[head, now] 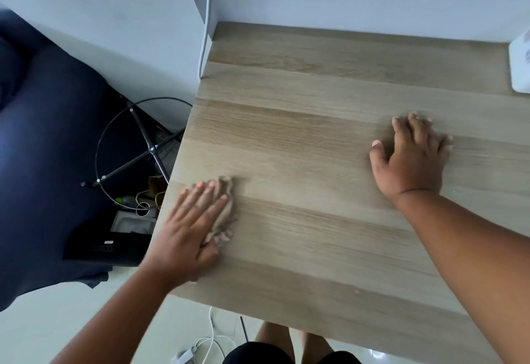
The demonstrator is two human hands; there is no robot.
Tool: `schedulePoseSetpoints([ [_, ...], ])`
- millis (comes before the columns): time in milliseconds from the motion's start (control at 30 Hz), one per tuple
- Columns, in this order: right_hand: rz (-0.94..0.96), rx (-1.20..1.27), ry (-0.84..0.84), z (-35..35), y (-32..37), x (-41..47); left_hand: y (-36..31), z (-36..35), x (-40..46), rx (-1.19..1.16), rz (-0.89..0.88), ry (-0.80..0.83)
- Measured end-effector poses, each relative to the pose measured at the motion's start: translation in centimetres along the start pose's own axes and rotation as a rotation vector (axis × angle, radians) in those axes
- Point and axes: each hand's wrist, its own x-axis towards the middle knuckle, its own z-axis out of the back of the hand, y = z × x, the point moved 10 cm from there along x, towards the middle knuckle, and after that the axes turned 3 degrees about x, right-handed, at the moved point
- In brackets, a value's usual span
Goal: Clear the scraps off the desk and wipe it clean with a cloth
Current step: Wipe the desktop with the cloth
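Note:
A light wooden desk (315, 145) fills the middle and right of the head view. My left hand (189, 229) lies flat near the desk's left edge, pressing down on a crumpled beige cloth (225, 211) that sticks out past the fingers. My right hand (410, 160) rests flat on the desk at the right, fingers spread, holding nothing. No scraps show on the desk top.
A white object (520, 68) stands at the desk's far right edge. Left of the desk, a black wire-frame stand (143, 148), a dark blue seat (43, 163) and clutter on the floor. A white cable (205, 34) hangs down the wall; white cords (209, 343) lie under the desk.

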Motion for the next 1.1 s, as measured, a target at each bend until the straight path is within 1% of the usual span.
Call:
schedulePoseSetpoints([
  [67,-0.002,-0.004,-0.001,0.0,0.0,0.0,3.5,0.8,-0.7,-0.019,0.159,-0.011],
  [133,0.000,-0.012,0.006,-0.1,0.0,0.1,4.8,1.2,0.3,-0.033,0.287,-0.028],
  [200,0.003,-0.014,0.005,-0.1,0.1,0.1,3.6,1.2,2.5,-0.019,0.335,-0.050],
  [267,0.003,-0.010,-0.002,0.0,0.0,0.1,1.0,0.7,4.9,-0.025,0.334,-0.045],
  [367,0.004,-0.004,-0.002,-0.1,0.0,0.1,-4.0,-0.1,7.0,-0.039,0.261,-0.041],
  [500,0.001,0.014,-0.003,0.1,0.0,0.0,-11.0,-1.8,5.2,0.001,0.002,-0.010],
  [600,-0.001,0.025,0.013,0.2,0.0,-0.1,-12.6,-2.2,1.1,-0.029,-0.150,-0.037],
  [667,-0.002,0.033,0.033,0.1,0.0,-0.1,-11.1,-2.2,-1.6,-0.030,-0.158,-0.028],
  [767,0.015,0.053,0.058,0.2,-0.1,-0.3,-6.7,-1.3,-4.1,-0.036,-0.033,-0.034],
  [867,0.057,0.095,0.078,0.5,-0.1,-1.2,-3.4,-0.3,-4.2,-0.058,0.108,-0.051],
  [933,0.092,0.099,0.090,0.9,-0.2,-2.6,-2.7,-0.2,-3.2,-0.062,0.197,-0.053],
  [1033,0.140,0.113,0.082,1.6,-0.5,-5.5,-2.2,-0.2,-1.4,-0.097,0.398,-0.073],
  [1100,0.168,0.110,0.080,2.2,-1.0,-7.5,-2.6,-0.2,0.1,-0.116,0.495,-0.085],
])
